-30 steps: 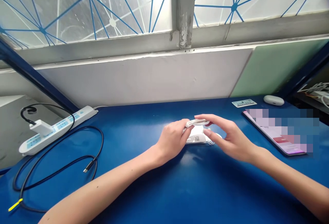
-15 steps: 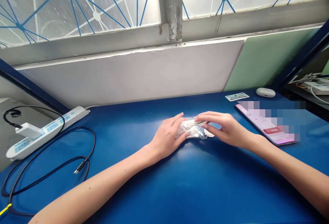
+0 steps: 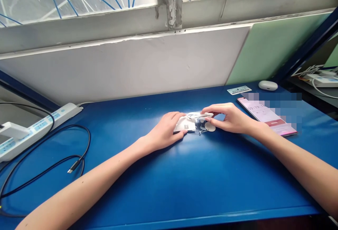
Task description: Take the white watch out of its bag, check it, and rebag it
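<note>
My left hand (image 3: pixel 165 131) lies on the blue table (image 3: pixel 169 180), fingers curled onto a small white packet with a printed code (image 3: pixel 185 125). My right hand (image 3: pixel 229 118) pinches a thin white piece (image 3: pixel 199 116) at the packet's right end, just above the table. A small chain and a round white tag (image 3: pixel 210 127) lie under that hand. What the white piece is I cannot make out.
A phone (image 3: pixel 265 115) lies to the right, with a white label (image 3: pixel 239 90) and a white earbud case (image 3: pixel 268 85) behind it. At the left a white power strip (image 3: pixel 37 128) holds a charger, and a black cable (image 3: pixel 52 159) loops over the table.
Both hands lowered the white items from above the table onto it. The left hand now presses the packet down, and the right keeps its pinch. The view shifted downward.
</note>
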The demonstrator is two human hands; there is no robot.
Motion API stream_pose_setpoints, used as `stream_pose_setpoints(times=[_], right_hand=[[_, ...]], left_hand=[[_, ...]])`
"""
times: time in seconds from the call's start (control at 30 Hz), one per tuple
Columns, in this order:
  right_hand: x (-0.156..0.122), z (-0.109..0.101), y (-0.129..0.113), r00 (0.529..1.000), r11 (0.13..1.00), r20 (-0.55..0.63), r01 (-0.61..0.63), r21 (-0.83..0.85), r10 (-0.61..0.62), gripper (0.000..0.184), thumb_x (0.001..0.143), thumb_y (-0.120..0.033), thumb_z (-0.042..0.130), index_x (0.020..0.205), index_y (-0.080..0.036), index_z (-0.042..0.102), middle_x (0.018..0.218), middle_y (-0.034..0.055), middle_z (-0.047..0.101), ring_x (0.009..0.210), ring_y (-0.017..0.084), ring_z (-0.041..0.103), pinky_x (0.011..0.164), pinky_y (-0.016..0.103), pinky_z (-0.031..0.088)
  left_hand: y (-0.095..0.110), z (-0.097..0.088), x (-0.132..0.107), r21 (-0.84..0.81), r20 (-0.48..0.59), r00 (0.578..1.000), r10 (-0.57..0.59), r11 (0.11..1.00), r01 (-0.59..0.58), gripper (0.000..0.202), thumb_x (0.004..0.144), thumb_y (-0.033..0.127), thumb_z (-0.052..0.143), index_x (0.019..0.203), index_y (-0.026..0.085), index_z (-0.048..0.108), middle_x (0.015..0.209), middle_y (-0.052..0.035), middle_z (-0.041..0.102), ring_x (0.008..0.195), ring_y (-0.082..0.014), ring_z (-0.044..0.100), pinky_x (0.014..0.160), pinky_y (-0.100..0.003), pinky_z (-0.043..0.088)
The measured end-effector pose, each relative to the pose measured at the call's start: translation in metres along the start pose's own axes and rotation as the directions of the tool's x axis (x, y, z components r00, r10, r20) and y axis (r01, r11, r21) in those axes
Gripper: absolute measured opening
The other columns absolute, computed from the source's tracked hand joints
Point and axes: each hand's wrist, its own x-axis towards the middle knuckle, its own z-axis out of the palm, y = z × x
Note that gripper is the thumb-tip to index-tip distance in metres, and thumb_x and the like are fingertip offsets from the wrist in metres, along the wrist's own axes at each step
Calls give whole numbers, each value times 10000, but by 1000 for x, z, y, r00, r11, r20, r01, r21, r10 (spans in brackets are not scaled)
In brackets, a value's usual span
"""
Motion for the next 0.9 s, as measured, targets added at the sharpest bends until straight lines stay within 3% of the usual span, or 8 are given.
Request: stream_pose_setpoints(times=[0.2, 0.3, 0.47, 0.63, 0.77, 0.9], right_hand=[[1, -11, 10, 977, 937, -5, -205, 281, 215, 286, 860, -462, 685, 1042, -254, 756, 981, 54, 785, 855, 259, 732, 791, 392, 612], [1, -20, 19, 968, 926, 40, -248, 286, 247, 302, 838, -490, 706, 1041, -274, 764, 920, 39, 789, 849, 267, 733, 767, 394, 610], [0, -32, 26, 950, 938, 199, -279, 204, 240, 331, 828, -458, 729, 1074, -241, 772, 1019, 59, 791, 884, 275, 737, 729, 371, 612], [-1, -26, 25, 971, 964, 181, -189, 186, 155, 297, 831, -387, 734, 1096, -258, 775, 1158, 56, 766, 1048, 313, 718, 866, 415, 607], [-1, -8, 19, 988, 999, 145, -49, 5, 48, 312, 884, -322, 672, 1185, -285, 743, 1171, 37, 763, 1036, 295, 728, 919, 439, 581], [-2, 6, 14, 984, 975, 128, 144, -170, -123, 292, 928, -300, 610, 1190, -298, 739, 1159, 41, 767, 1036, 274, 717, 900, 429, 570]], left_hand=[[-8, 2, 1, -35, -43, 998, -45, 998, 43, 411, 908, 299, 605, 1295, 181, 535, 1320, -117, 612, 1238, -289, 552, 1068, -440, 442], [-10, 5, 0, -47, -62, 996, -67, 997, 64, 436, 905, 307, 607, 1317, 189, 525, 1341, -121, 601, 1243, -295, 555, 1066, -444, 445], [-10, 6, -1, -33, -77, 995, -65, 998, 62, 437, 903, 280, 600, 1322, 186, 517, 1341, -127, 600, 1252, -296, 554, 1073, -454, 441], [-10, 5, -2, -12, -89, 996, -2, 1000, 1, 397, 927, 268, 574, 1308, 174, 517, 1321, -138, 602, 1260, -287, 539, 1081, -456, 431], [-10, 5, -3, 6, -87, 995, 49, 999, -49, 392, 929, 283, 583, 1307, 191, 532, 1332, -145, 588, 1267, -293, 531, 1075, -470, 434], [-9, 6, -3, 13, -81, 995, 60, 998, -59, 396, 940, 312, 579, 1316, 191, 539, 1343, -159, 579, 1267, -300, 532, 1066, -491, 440]])
